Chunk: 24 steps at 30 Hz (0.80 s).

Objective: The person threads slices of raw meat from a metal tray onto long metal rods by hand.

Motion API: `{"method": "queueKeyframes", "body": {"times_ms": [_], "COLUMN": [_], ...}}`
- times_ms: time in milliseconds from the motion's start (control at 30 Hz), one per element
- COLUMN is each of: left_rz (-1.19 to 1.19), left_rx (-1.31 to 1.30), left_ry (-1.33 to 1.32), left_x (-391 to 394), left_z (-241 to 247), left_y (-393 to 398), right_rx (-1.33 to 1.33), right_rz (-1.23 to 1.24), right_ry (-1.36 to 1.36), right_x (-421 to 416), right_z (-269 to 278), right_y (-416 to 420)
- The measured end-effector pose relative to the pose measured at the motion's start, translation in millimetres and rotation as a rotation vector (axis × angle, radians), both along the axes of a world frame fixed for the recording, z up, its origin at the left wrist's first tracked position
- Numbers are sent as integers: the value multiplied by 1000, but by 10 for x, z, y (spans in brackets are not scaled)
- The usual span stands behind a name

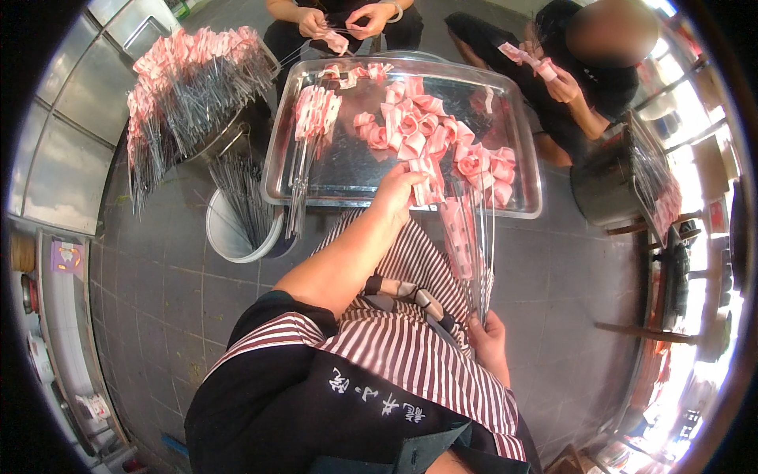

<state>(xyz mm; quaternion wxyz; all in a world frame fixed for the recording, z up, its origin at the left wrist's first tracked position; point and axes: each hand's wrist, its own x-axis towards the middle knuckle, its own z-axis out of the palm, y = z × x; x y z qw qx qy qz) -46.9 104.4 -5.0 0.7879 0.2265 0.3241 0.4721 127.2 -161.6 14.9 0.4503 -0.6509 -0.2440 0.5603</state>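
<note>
My left hand (394, 189) pinches a folded strip of raw fatty meat (427, 182) over the near part of a metal tray (530, 178). Low at my right side, my right hand (488, 340) grips a bundle of thin metal skewers (482, 284) by their lower ends; they point up toward the tray. Threaded meat (457, 237) lies along part of this bundle. Loose curled meat strips (414, 127) are heaped in the tray's middle and right. Several loaded skewers (317, 118) rest at its left, their bare ends over the near rim.
A large pile of loaded skewers (195, 83) stands at the upper left. Below it, a white bucket (243, 258) holds bare skewers. Two people sit across the tray, one's hands (343, 23) and the other's hand (562, 86) holding meat. A metal pot (604, 178) stands at right.
</note>
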Motion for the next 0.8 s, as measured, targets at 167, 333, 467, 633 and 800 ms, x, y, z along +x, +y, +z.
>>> {"method": "queueKeyframes", "body": {"times_ms": [167, 333, 467, 633, 800], "left_rz": [-88, -87, 7, 22, -22], "left_rx": [-218, -252, -292, -333, -340], "left_ry": [-188, -299, -281, -325, -333], "left_x": [-25, 11, 69, 83, 76], "left_z": [3, -143, -55, -101, -55], "left_y": [91, 165, 83, 82, 84], "right_rx": [25, 38, 8, 23, 34], "right_rz": [6, -2, 5, 30, 16], "right_ry": [25, 83, 74, 69, 41], "right_x": [18, 27, 15, 15, -3], "right_z": [-50, -165, -174, -155, -185], "right_y": [-16, -70, -76, -62, -63]}}
